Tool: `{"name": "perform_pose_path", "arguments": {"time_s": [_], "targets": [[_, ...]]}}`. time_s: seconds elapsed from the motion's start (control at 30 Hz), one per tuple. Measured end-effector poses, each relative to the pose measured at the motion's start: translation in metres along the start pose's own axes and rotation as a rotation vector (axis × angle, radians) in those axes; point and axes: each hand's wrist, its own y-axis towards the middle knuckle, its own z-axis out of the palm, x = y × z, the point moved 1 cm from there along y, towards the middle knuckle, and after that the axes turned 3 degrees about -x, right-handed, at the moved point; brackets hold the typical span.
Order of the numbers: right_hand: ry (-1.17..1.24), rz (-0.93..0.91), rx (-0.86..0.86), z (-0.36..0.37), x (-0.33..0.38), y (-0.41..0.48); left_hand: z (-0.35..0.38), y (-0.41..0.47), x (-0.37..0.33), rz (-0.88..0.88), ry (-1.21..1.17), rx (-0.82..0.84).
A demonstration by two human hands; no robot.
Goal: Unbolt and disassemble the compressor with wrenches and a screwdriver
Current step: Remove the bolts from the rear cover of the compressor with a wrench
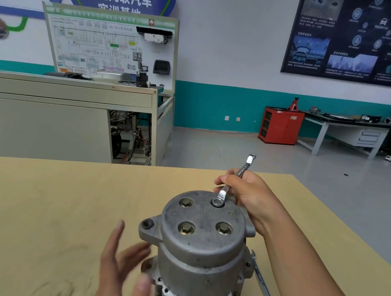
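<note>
Right hand (248, 196) grips a wrench (243, 168) seated on one compressor (203, 241) bolt (217, 202) (three more wait); left hand (120, 264), fingers spread, hangs alongside, probably to brace.

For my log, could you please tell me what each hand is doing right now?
Left hand: open, holding nothing.
Right hand: gripping the wrench set on a bolt.
</note>
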Motion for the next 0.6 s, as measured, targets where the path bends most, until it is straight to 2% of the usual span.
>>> {"name": "perform_pose_path", "arguments": {"time_s": [0.1,0.2,0.4,0.5,0.6], "targets": [[-0.022,-0.005,0.027,-0.004,0.002,-0.002,-0.009,0.026,-0.018,0.205,0.165,-0.064],[-0.004,0.009,0.069,-0.005,0.004,-0.005,0.008,0.069,-0.051,0.247,0.326,0.069],[-0.019,-0.014,0.068,-0.004,0.005,-0.008,0.103,0.13,-0.092,-0.227,0.431,0.811],[-0.046,-0.062,0.092,-0.004,0.004,-0.009,0.144,0.135,-0.087,-0.328,0.484,1.018],[-0.061,-0.079,0.136,-0.002,0.005,-0.011,0.168,0.13,-0.083,-0.397,0.542,1.124]]}}
